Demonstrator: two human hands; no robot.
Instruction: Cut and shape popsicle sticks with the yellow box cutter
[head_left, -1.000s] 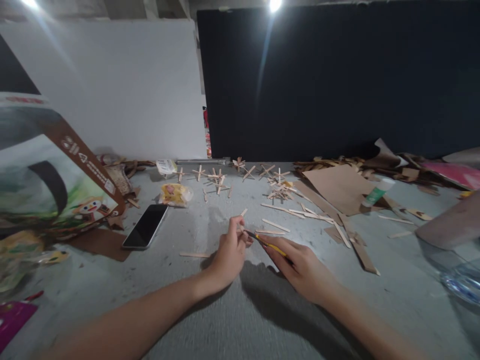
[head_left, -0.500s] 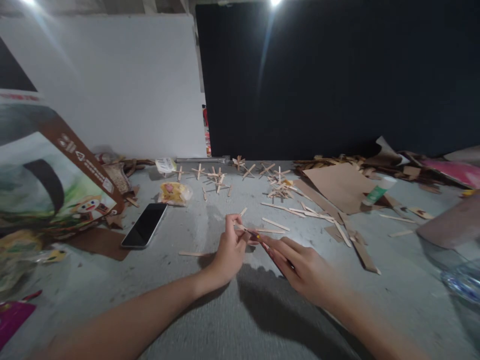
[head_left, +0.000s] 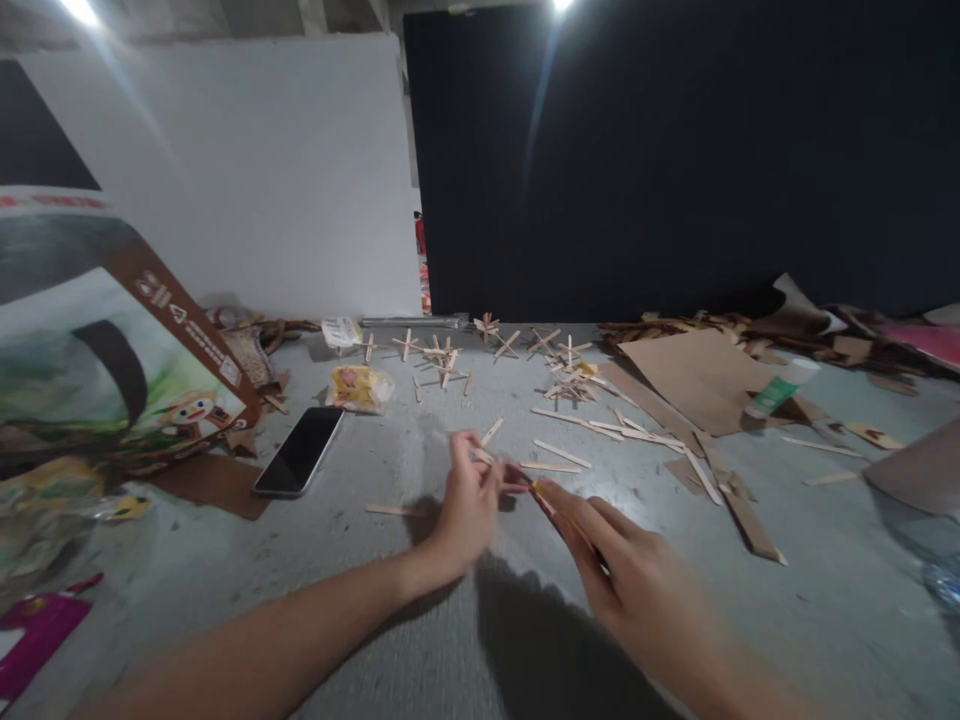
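A small wooden stick (head_left: 482,455) is above the middle of the table (head_left: 360,610), pinched in the fingers of the left hand (head_left: 466,500). The right hand (head_left: 626,550) is closed around a slim tool (head_left: 546,503) that slants toward the left fingertips; blur hides whether its tip touches the wood. The fingertips of the two hands are close together.

Just beyond the left hand a short flat stick (head_left: 492,431) lies on the table, and another (head_left: 390,510) lies to its left. To the right, a spread of loose flat sticks (head_left: 630,432) reaches toward a narrow cardboard strip (head_left: 742,515). Farther out, toward the table's far edge, stand or lie several crossed-stick pieces (head_left: 507,345), with a denser cluster of sticks (head_left: 574,382) to their right.

Left of the hands, a phone (head_left: 301,452) lies screen up, with a yellow packet (head_left: 360,388) just past its far end. A large printed bag (head_left: 120,340) stands on the left side, and a purple object (head_left: 45,635) lies nearer the person. On the right side, a white and green tube (head_left: 782,388) lies by a brown cardboard sheet (head_left: 697,375). A white panel (head_left: 225,180) and a black panel (head_left: 675,160) rise behind the far edge.
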